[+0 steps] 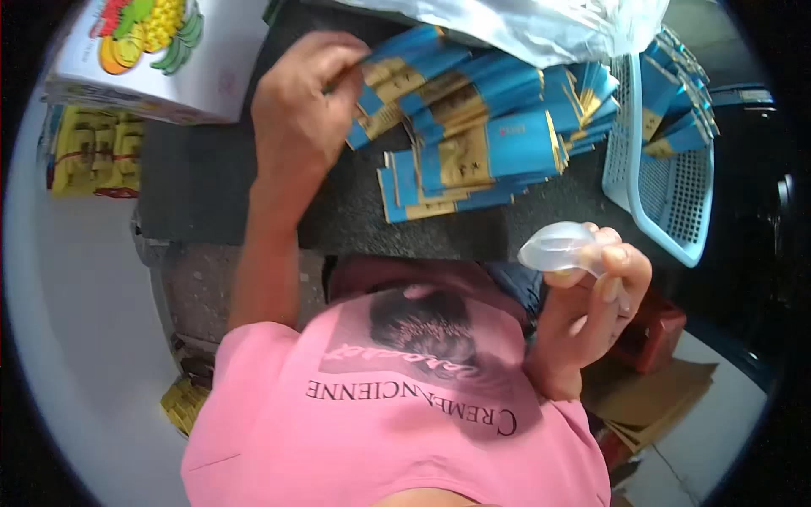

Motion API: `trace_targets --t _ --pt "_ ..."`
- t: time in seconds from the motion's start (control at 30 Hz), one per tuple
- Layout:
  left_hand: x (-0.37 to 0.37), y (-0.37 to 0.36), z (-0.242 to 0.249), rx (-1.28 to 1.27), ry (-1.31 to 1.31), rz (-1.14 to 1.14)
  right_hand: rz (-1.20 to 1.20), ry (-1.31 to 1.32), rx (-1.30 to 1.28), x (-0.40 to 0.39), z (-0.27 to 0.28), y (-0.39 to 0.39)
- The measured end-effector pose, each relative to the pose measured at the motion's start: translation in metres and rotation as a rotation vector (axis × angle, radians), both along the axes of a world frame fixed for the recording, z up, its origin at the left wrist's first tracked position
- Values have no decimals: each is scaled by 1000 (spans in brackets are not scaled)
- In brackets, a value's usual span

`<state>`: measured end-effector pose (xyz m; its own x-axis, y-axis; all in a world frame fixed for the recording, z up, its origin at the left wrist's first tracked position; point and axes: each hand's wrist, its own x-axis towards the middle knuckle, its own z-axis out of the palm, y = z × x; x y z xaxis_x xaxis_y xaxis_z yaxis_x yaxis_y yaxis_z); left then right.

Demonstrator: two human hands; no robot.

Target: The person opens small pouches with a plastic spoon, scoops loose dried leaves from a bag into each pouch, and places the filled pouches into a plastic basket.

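Note:
My left hand [300, 106] is over the left end of the packet pile, its fingers curled in and closed. Its fingertips are beside a blue and gold packet [397, 80]; what they pinch, if anything, I cannot make out. More blue and gold packets [490, 152] lie in overlapping stacks on the dark table. Closer to my body on the right, my right hand [604, 291] is closed around the handle of a translucent plastic spoon [557, 245]. The spoon's bowl points left, held in the air near the table's front edge.
A light blue plastic basket [659, 215] with several packets stands at the right. A silvery plastic bag [541, 29] covers the back of the pile. At the upper left is a white carton with fruit pictures [160, 68], with yellow packets [97, 148] beside it. Flattened cardboard [663, 401] lies lower right.

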<state>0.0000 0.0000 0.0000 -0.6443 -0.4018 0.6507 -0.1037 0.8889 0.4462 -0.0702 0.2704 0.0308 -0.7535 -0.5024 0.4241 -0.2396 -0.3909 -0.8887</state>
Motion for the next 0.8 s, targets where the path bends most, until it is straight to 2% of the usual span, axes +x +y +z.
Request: trace_targets --t 0.03,0.1,0.27,0.33,0.4,0.67,0.73,0.8 --pt "2 8 9 110 42 -52 -38 -66 22 -3 1 6" --pt "11 23 27 171 94 -120 -110 -179 35 -8 5 8" --pt "28 50 39 246 238 -228 -87 -129 73 -20 24 9" --pt "25 51 34 210 318 -272 -26 -9 105 -24 36 7" --pt "26 51 36 104 391 -299 -37 3 107 -27 48 5" --pt "29 58 43 -122 315 -334 94 -12 254 -32 64 -2" --pt "29 64 48 -146 277 -338 269 -23 434 -38 68 -4" --pt "23 70 49 -102 250 -397 336 -35 394 -37 63 -12"
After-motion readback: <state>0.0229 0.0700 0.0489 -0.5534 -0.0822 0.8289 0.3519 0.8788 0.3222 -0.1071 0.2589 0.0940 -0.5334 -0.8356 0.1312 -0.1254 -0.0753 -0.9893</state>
